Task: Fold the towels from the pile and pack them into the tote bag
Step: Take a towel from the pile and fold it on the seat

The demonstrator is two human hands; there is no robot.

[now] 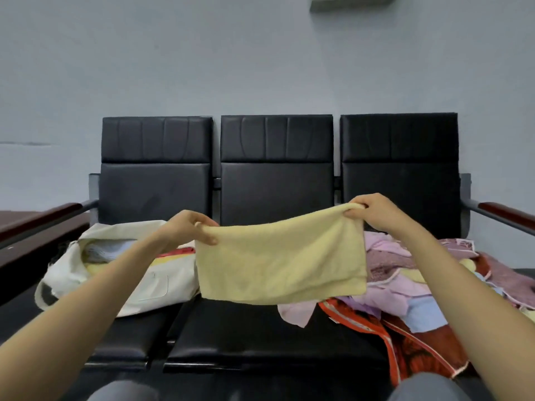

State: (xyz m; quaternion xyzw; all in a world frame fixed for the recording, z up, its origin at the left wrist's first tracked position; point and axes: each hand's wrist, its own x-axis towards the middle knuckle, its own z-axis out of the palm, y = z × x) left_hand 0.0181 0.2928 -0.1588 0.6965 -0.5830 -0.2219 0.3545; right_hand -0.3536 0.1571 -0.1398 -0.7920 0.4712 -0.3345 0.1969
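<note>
Head view, both hands [188,227] [373,211] pinching fluffy yellow towel [280,256]

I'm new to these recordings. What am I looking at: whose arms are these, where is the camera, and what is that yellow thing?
There is no machine here. A person wears a camera on the head, so this single picture looks forward and down along their own bare arms. The left hand and right hand each pinch an upper corner of a yellow towel, stretched out in the air between them. Below is a black three-seat bench. On its left seat lies a cream tote bag with some folded cloth showing inside. On the right seat lies a loose pile of towels, pink, purple, red and blue.
</note>
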